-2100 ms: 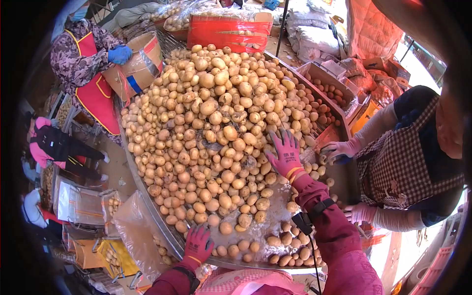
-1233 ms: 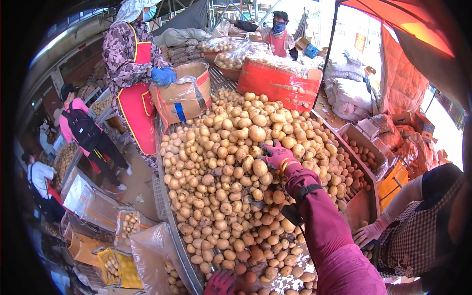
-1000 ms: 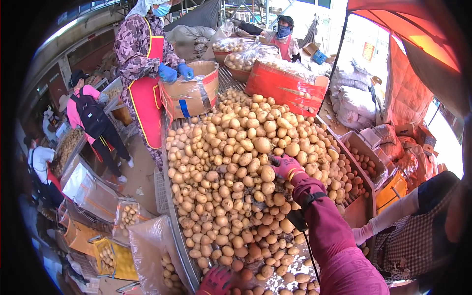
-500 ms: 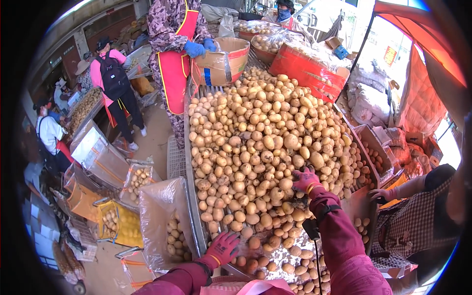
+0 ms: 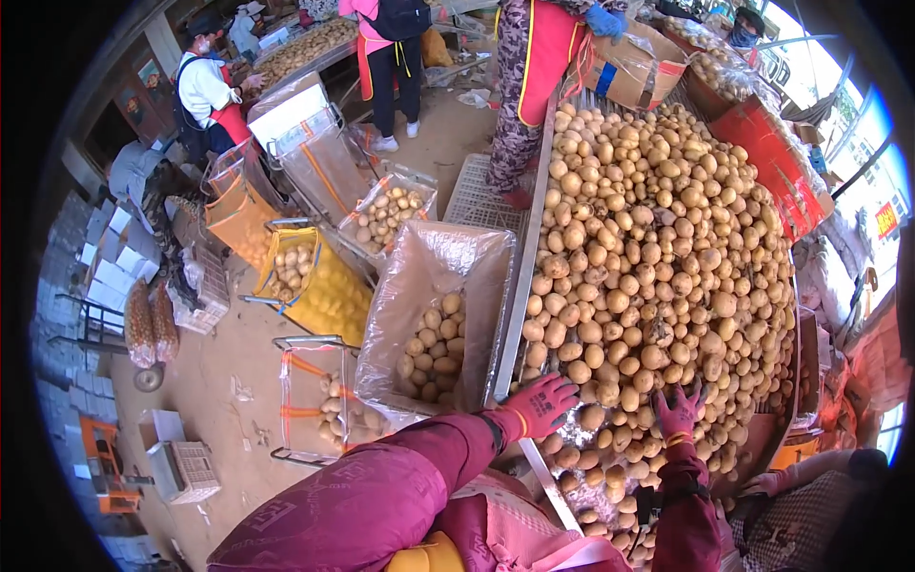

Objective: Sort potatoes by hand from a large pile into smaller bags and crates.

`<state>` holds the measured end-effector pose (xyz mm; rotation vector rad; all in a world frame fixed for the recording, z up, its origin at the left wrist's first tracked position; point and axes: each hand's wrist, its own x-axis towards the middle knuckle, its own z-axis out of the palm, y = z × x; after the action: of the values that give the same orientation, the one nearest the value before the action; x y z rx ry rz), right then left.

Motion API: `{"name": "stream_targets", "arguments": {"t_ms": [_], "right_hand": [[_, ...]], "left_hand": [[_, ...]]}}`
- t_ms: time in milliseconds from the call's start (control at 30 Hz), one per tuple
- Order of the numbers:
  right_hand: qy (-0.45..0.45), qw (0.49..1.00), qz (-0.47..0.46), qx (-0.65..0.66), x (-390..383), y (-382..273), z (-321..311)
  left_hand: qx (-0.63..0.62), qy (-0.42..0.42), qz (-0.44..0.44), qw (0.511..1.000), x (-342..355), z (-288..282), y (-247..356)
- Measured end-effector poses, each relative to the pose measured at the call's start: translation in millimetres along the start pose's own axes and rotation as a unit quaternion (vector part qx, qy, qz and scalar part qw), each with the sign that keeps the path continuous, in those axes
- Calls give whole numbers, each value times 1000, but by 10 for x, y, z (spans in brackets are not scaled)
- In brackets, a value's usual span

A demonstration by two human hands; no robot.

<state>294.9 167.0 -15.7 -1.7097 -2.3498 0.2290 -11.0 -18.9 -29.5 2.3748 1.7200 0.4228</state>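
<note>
Brown floor spreads out left of the potato heap, which covers most of a metal-edged desk. At the heap's near left corner, the pink-gloved left hand reaches out with its fingers extended, holding nothing that shows. On the heap's near side, the right hand lies with fingers spread against the potatoes; it is not closed round any, though what is beneath the palm cannot be told.

Judging by the containers, the work looks well short of finished. Left of the heap, a plastic-lined box has potatoes only in its lower part. Farther left of the heap, a yellow mesh bag seems nearly full. Most potatoes appear to remain on the heap, which is tall and broad; only at its near end do they thin out. At the heap's far end, a co-worker's blue glove is at a cardboard box, contents unclear.
</note>
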Motion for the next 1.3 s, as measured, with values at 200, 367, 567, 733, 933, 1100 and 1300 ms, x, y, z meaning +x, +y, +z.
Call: {"name": "stream_targets", "arguments": {"t_ms": [200, 367, 567, 733, 933, 1100, 1300], "right_hand": [[-122, 983, 45, -129, -612, -613, 34], [-56, 985, -162, -12, -1106, -844, -327], [16, 994, -58, 94, -2394, -326, -550], [-33, 991, 57, 118, -3033, -192, -479], [-146, 970, 66, 186, -2970, -19, -447], [90, 972, 65, 207, -2028, -85, -494], [-91, 985, -8, 149, -1308, -124, -106]], "left_hand": [[-12, -23, 6, 1000, 47, -31, -22], [-17, -16, 11, 1000, 39, -75, -66], [-39, -20, 16, 999, 98, -82, -4], [-14, -44, 38, 998, 146, -89, -27], [-31, -33, 35, 998, 171, -60, -10], [-11, -53, 9, 998, 177, -98, 37], [-9, -62, -8, 998, 195, -96, 76]]}}
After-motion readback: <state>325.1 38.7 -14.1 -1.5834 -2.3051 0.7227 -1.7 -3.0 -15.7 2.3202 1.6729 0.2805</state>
